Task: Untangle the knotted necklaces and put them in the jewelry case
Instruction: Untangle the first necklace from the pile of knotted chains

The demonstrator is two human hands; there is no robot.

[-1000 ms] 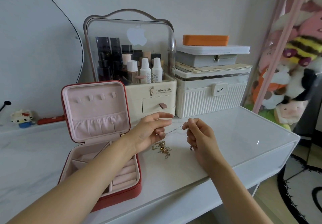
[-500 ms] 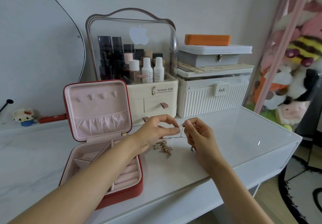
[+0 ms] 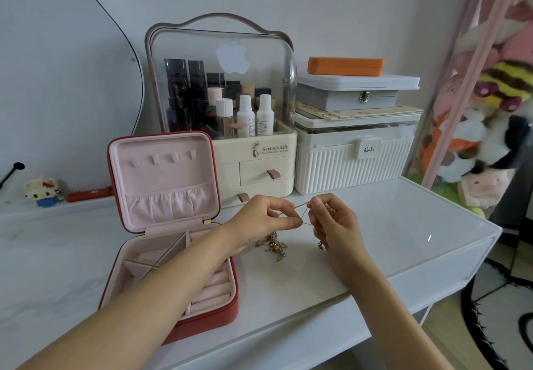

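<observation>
A thin silver chain (image 3: 302, 213) is stretched in crossing strands between my two hands, just above the white tabletop. My left hand (image 3: 259, 221) pinches it with thumb and forefinger. My right hand (image 3: 334, 222) pinches its other side, fingers curled. Below the hands a tangled heap of gold necklaces with beads (image 3: 274, 246) lies on the table, and a small silver pendant (image 3: 320, 244) hangs by my right palm. The red jewelry case (image 3: 219, 312) stands open at the left, pink lining and several compartments showing, lid upright.
A cream cosmetics organizer (image 3: 253, 165) with a clear dome and a white ribbed storage box (image 3: 352, 165) stand behind the hands. Stacked boxes sit on top. A small toy figure (image 3: 43, 189) is at far left. The table's right edge (image 3: 490, 234) drops off beside plush toys.
My hands have come closer together and the chain between them now crosses in an X. The view has shifted slightly.
</observation>
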